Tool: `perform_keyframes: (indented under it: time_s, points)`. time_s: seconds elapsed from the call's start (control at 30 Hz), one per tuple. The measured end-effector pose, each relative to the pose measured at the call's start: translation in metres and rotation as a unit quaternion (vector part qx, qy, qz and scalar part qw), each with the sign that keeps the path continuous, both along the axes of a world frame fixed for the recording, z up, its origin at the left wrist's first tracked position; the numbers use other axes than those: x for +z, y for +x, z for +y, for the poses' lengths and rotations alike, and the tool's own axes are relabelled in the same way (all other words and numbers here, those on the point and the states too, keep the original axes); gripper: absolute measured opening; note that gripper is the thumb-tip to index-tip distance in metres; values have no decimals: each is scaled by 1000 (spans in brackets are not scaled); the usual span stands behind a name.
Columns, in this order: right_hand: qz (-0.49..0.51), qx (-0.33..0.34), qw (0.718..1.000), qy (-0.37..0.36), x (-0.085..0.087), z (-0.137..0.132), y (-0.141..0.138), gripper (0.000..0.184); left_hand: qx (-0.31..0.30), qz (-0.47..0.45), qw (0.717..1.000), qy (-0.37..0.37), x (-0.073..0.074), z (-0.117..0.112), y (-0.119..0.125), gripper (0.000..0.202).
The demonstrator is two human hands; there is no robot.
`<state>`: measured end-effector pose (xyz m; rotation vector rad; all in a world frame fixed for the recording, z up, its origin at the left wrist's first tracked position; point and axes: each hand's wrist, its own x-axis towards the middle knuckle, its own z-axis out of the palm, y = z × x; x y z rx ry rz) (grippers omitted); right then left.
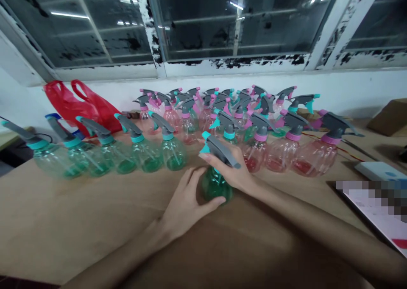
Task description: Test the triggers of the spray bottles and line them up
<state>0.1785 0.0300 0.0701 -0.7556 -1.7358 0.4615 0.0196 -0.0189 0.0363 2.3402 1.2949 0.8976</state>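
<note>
A green spray bottle [212, 189] with a grey and turquoise trigger head [221, 150] stands upright on the table in front of me. My left hand [185, 202] curls around the lower body from the left, thumb across the near side. From the right, my right hand [235, 170] is closed around the neck and spray head; some of its fingers are hidden behind them. To the left runs a row of green spray bottles [149, 155] with turquoise collars. Pink spray bottles [256, 151] with pink collars stand just right of my right hand.
Behind stand several more pink and green spray bottles [171, 115]. A red plastic bag [92, 106] lies at the back left of the brown table [79, 221]. On the right are a cardboard box [389, 117], a white box [378, 170] and a partly blurred flat sheet [372, 212].
</note>
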Motion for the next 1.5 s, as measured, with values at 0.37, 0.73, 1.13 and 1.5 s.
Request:
perform_keyframes:
  time_s: [0.37, 0.73, 1.13, 1.5]
  points:
    - [-10, -37, 995, 89, 0, 35, -26, 47, 109, 136, 975, 141, 3, 33, -19, 51]
    - [-113, -216, 952, 185, 37, 25, 30, 18, 154, 264, 930, 205, 24, 55, -13, 57]
    - [-474, -359, 796, 111, 55, 60, 22, 38, 154, 351, 896, 225, 37, 73, -9, 54]
    - [-448, -302, 832, 128, 53, 68, 31, 27, 146, 328, 911, 204, 35, 56, -8, 63]
